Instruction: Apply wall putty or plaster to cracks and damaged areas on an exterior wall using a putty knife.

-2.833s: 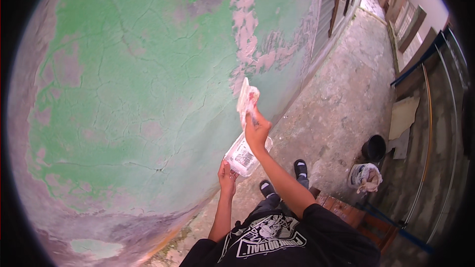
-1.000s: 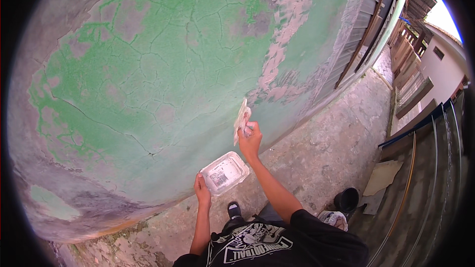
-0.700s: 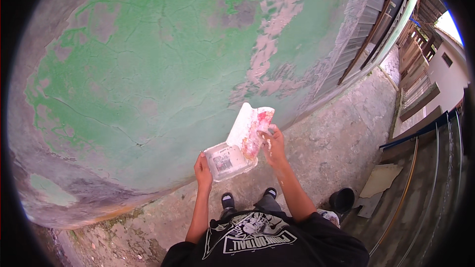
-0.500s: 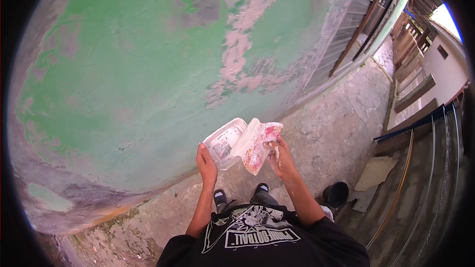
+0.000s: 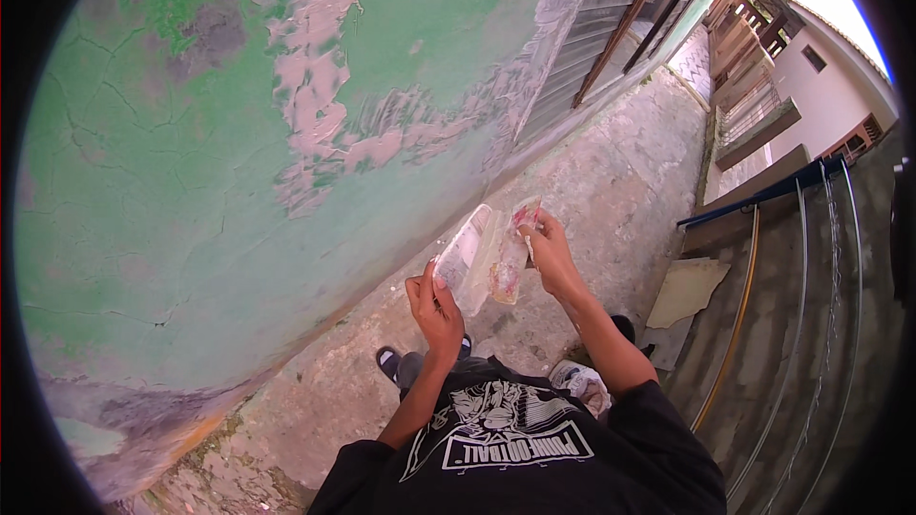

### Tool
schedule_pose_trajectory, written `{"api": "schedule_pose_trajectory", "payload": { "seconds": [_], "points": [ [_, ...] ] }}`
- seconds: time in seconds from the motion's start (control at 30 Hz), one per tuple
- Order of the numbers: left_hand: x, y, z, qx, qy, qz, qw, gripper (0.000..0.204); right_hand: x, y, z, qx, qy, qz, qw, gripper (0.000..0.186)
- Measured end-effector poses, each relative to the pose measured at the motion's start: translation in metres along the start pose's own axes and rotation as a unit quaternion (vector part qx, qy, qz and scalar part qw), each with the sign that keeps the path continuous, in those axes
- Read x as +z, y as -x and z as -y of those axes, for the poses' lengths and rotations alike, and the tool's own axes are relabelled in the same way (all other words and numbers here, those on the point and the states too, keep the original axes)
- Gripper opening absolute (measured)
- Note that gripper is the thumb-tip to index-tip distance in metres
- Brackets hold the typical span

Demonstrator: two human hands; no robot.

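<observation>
My left hand (image 5: 436,313) grips the near-left side of a shallow, clear plastic container (image 5: 462,262), which is tilted and has whitish smears inside. Pinched in my right hand (image 5: 555,256) is a flat spreader (image 5: 506,278), coated with pale putty and showing red patches. Its left edge meets or overlaps the container's right side; I cannot tell whether they touch. Whitish residue marks my right fingers. Beyond both hands, a pale pinkish putty patch (image 5: 310,86) runs down the green wall (image 5: 191,229) and then spreads sideways in thin streaks.
A concrete path (image 5: 620,186) runs along the wall's foot. A white sack (image 5: 580,383) sits beside my right leg, with a dark bucket (image 5: 623,328) partly hidden behind my right forearm. Broken board pieces (image 5: 687,296) lie at right near metal rods (image 5: 739,324).
My view has turned, so the wall patch sits further left. The container has tipped more steeply, and the spreader has turned more upright beside it. Both hands keep their hold.
</observation>
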State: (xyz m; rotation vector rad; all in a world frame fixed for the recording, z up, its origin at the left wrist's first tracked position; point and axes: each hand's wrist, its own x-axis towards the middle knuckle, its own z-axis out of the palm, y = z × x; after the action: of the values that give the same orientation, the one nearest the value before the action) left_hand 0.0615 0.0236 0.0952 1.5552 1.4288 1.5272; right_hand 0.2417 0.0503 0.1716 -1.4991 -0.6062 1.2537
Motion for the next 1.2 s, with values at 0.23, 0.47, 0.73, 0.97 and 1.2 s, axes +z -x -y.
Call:
{"api": "schedule_pose_trajectory", "payload": {
  "seconds": [0.23,0.47,0.73,0.97,1.2],
  "points": [
    [0.013,0.003,-0.009,-0.029,0.015,0.02,0.999,0.03,-0.001,-0.002,0.013,-0.294,0.27,-0.082,0.913,0.026],
    [0.016,-0.007,-0.016,0.02,0.011,0.045,0.999,0.031,0.021,-0.011,0.007,-0.283,0.32,-0.068,0.901,0.025],
    [0.0,-0.015,-0.001,0.041,0.016,0.11,0.993,0.042,0.045,-0.015,0.007,-0.269,0.274,0.002,0.923,0.023],
    [-0.018,-0.025,0.006,0.055,0.004,0.156,0.986,0.045,0.055,-0.023,0.001,-0.288,0.265,0.007,0.92,0.026],
    [-0.034,-0.031,0.009,0.051,0.018,0.181,0.982,0.04,0.066,-0.027,-0.004,-0.277,0.249,0.003,0.928,0.024]
  ]
}}
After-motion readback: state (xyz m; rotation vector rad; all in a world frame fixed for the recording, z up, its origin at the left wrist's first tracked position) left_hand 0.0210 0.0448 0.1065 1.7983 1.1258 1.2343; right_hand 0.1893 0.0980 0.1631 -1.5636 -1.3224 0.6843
